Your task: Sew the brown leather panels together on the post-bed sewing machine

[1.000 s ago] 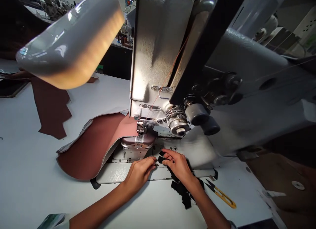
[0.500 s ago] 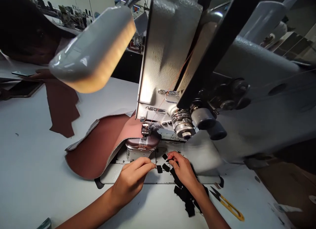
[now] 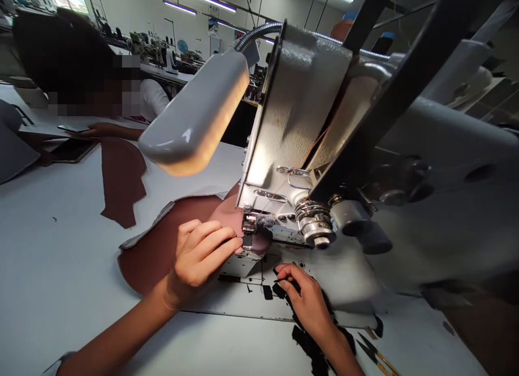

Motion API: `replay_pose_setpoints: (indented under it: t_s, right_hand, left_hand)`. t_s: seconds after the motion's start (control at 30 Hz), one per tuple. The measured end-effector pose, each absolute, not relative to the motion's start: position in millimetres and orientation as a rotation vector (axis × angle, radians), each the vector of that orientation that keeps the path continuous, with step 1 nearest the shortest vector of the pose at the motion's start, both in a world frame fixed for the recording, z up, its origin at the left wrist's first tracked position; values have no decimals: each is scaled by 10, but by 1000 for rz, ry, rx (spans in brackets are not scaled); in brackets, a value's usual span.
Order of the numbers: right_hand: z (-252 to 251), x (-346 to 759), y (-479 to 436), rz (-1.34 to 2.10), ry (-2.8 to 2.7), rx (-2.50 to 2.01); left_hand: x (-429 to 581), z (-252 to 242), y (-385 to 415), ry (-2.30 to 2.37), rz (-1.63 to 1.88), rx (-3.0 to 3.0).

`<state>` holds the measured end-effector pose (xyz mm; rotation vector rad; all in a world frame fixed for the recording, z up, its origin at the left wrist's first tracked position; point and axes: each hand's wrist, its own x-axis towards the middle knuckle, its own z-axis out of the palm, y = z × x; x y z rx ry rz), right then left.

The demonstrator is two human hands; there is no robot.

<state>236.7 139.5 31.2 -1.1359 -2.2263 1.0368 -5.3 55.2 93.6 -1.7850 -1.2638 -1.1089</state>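
A grey industrial sewing machine (image 3: 365, 149) fills the right of the view, its presser foot (image 3: 248, 227) resting on a brown leather piece (image 3: 162, 246). My left hand (image 3: 200, 254) lies over the leather just left of the foot, fingers curled, fingertips pinched at the foot. What they pinch is too small to name. My right hand (image 3: 306, 300) rests on the machine bed among small black pieces (image 3: 267, 292), its fingers closed on a black strip (image 3: 284, 281).
A white lamp (image 3: 194, 116) hangs over the leather. Another brown leather piece (image 3: 121, 181) lies further left. A person sits at the far left with a phone (image 3: 68, 149) on the table. Yellow-handled thread snips (image 3: 377, 354) lie at the lower right.
My left hand has moved up from the bed's front edge onto the leather by the presser foot. The right hand stays among the black pieces. The camera has tilted upward.
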Motion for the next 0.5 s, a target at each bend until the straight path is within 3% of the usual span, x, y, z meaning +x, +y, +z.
replay_pose_setpoints:
  t_s: [0.5]
  right_hand:
    - [351,2418,1302,1067,-2220,-1116]
  left_hand:
    - [-193,992,603,-1234,-1142,-1981]
